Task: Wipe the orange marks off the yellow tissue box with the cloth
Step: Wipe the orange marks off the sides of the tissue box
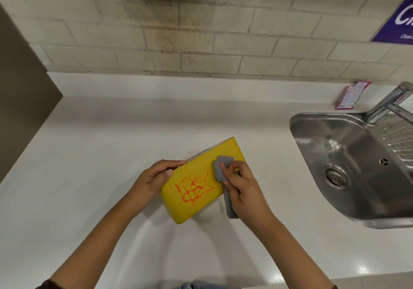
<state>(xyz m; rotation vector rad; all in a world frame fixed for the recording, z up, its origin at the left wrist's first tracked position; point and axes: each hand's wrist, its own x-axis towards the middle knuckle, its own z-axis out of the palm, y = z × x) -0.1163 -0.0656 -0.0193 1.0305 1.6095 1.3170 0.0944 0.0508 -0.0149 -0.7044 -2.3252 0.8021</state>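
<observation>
left hand point(154, 178) fingers clamp glossy yellow plastic tissue box point(196, 183) | right hand point(242, 188) fingers pinch folded grey cloth point(220, 170) | risk: wet orange marks point(193, 188) smear wider, box slips

Glossy yellow box, soft grey cloth, pale smooth surface, brushed steel sink.

The yellow tissue box point(196, 172) has a hard, smooth, shiny shell that looks like plastic or lacquer, and the orange marks point(193, 187) on its broad face sit wet and glistening. At the box's right end, the cloth point(221, 170) is grey, matt and finely napped, like microfibre. The surface point(111, 132) under the box is white, smooth and faintly sheeny. Right of the box, the sink point(344, 154) is stainless steel with a dull brushed shine and the tap point(388, 103) is brighter polished metal. Behind the box, the wall point(201, 42) is rough, matt, stained pale brick. A glossy printed sachet point(348, 95) lies beside the tap.
</observation>
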